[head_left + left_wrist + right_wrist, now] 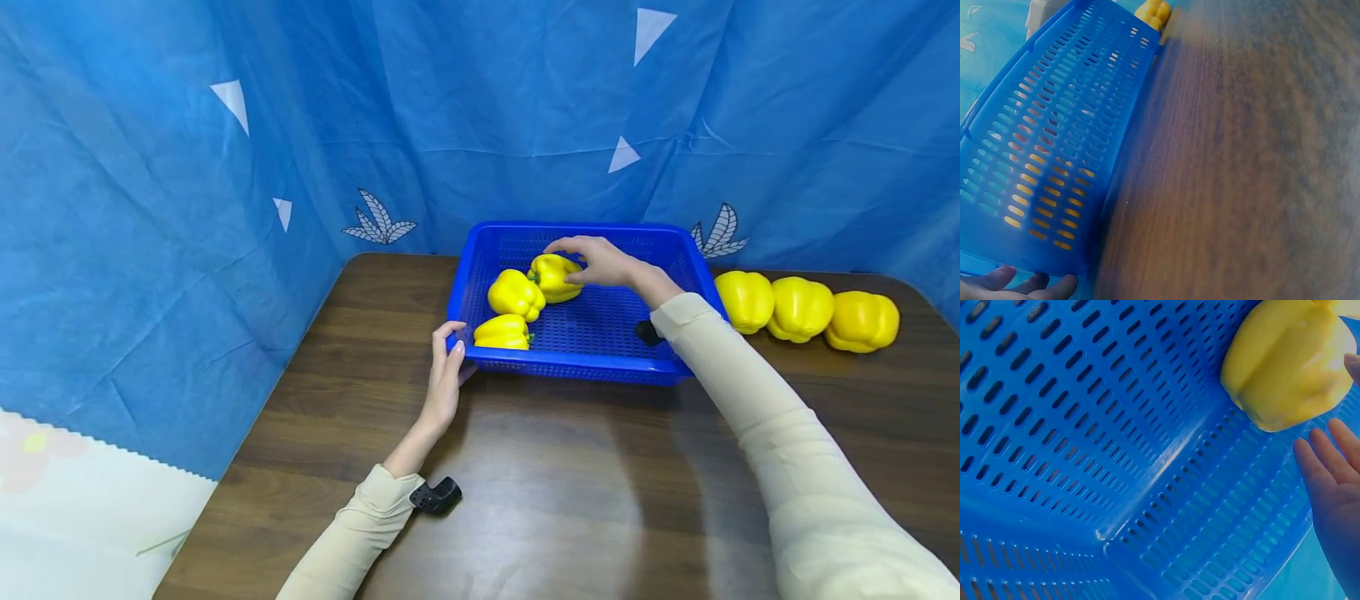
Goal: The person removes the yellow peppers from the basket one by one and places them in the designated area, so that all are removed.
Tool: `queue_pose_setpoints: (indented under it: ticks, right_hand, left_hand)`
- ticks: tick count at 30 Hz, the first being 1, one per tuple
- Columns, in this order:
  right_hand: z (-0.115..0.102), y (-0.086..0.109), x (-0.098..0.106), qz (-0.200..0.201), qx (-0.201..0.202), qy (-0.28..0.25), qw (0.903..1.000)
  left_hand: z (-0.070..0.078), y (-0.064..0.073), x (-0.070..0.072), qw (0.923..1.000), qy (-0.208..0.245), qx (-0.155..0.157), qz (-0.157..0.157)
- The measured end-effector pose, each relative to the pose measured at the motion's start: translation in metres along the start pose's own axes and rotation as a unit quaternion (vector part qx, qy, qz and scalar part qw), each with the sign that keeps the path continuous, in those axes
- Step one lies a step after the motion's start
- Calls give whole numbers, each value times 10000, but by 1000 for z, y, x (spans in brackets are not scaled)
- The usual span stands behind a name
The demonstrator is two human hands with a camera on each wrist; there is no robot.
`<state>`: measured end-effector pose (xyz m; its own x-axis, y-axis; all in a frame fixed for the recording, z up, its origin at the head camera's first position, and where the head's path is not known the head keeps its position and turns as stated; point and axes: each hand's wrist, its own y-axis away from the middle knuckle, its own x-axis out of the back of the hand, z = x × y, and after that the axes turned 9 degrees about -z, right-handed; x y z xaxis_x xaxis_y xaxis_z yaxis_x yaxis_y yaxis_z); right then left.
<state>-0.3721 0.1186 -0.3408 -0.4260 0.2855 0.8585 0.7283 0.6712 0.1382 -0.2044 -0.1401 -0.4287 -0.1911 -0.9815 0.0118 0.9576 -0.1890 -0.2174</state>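
Observation:
A blue plastic basket (585, 365) with slotted walls stands on the table. At its front left corner my left hand (446, 375) grips the rim, with fingertips on the basket wall in the left wrist view. Inside lie three yellow bell peppers: a front one (502, 332), a middle one (514, 295) and a back one (553, 277). My right hand (600, 265) is over the basket beside the back pepper, its fingers spread and loosely bent. In the right wrist view a gap shows between the lower fingers (1322, 459) and that pepper (1285, 369).
Three more yellow bell peppers stand in a row right of the basket: a near one (745, 302), a middle one (801, 308) and an outer one (862, 321). A blue curtain (525, 108) hangs behind the brown wooden table (540, 483).

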Motion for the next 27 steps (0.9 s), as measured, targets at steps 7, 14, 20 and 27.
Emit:
queue_pose_setpoints:
  ticks: [7, 14, 20, 27]
  right_hand:
    - [1, -8, -6, -164, 83, 263, 9995]
    - [6, -8, -13, -216, 180, 213, 9994]
    - [6, -10, -14, -303, 52, 269, 9992]
    - [1, -13, -15, -432, -114, 692, 9966]
  left_hand:
    - [-1, 1, 1, 10000, 45, -68, 34]
    - [-4, 2, -2, 10000, -18, -4, 16]
    - [-4, 2, -3, 10000, -1, -27, 36]
    - [-4, 1, -2, 10000, -15, -39, 30]
